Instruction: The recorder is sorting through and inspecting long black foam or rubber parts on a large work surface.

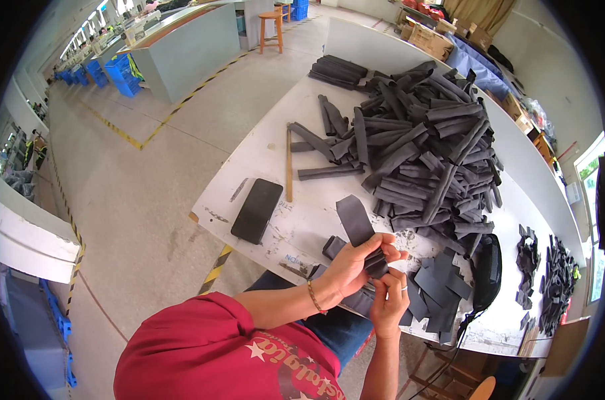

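Note:
A dark grey fabric strip (354, 219) runs between my two hands, its flat upper end standing out past the fingers. My left hand (344, 268) is closed round the strip's middle, thumb on top, where the material looks folded over. At the lower end, my right hand (388, 303) pinches the strip between thumb and fingers, close against the left fingertips. The exact fold is partly covered by the fingers. Beside the left hand, a small dark folded piece (332, 247) lies on the white table (249, 160).
Beyond my hands rises a large heap of dark grey fabric tubes (409, 180). Flat dark pieces (442, 283) and a black pouch (487, 273) lie to the right. A black phone-like slab (257, 211) and a thin wooden stick (289, 167) are on the left. More dark strips (557, 283) lie far right.

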The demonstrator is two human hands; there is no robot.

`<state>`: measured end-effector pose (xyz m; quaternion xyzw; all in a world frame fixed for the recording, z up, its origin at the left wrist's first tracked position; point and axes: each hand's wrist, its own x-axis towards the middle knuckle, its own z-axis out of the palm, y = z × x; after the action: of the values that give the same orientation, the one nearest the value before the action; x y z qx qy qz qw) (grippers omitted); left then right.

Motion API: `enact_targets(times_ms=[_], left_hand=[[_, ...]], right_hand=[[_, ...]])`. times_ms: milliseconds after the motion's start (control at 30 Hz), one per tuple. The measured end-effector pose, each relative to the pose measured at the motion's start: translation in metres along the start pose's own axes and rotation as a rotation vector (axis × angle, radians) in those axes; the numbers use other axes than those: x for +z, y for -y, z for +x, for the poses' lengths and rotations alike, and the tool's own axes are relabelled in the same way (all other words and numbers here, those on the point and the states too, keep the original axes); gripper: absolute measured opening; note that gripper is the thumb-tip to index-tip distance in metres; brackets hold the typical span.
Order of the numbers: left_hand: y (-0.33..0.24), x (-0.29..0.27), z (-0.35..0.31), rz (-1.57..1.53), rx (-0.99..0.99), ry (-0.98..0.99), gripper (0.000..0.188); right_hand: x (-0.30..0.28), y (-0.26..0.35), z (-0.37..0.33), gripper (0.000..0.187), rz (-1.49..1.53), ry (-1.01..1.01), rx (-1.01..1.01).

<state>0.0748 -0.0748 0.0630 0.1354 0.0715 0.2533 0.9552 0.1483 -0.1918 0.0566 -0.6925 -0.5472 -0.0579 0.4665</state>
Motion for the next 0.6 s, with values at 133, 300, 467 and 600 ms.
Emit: enact_targets(times_ms=[133, 300, 467, 600], left_hand=[[-0.006, -0.002, 0.002, 0.025, 0.008, -0.014, 0.028], [-0.007, -0.003, 0.001, 0.046, 0.007, -0.012, 0.029], [-0.033, 0.020, 0.002, 0.097, 0.153, -0.055, 0.030], [-0.048, 0.007, 0.005, 0.245, 0.217, -0.048, 0.033]], right_hand=[[0.000, 0.004, -0.002, 0.015, 0.031, 0.023, 0.050], [-0.001, 0.009, -0.003, 0.015, 0.027, 0.034, 0.049], [-0.004, 0.007, -0.009, 0.016, -0.022, 0.010, 0.038], [-0.004, 0.006, -0.011, 0.016, -0.022, 0.019, 0.018]])
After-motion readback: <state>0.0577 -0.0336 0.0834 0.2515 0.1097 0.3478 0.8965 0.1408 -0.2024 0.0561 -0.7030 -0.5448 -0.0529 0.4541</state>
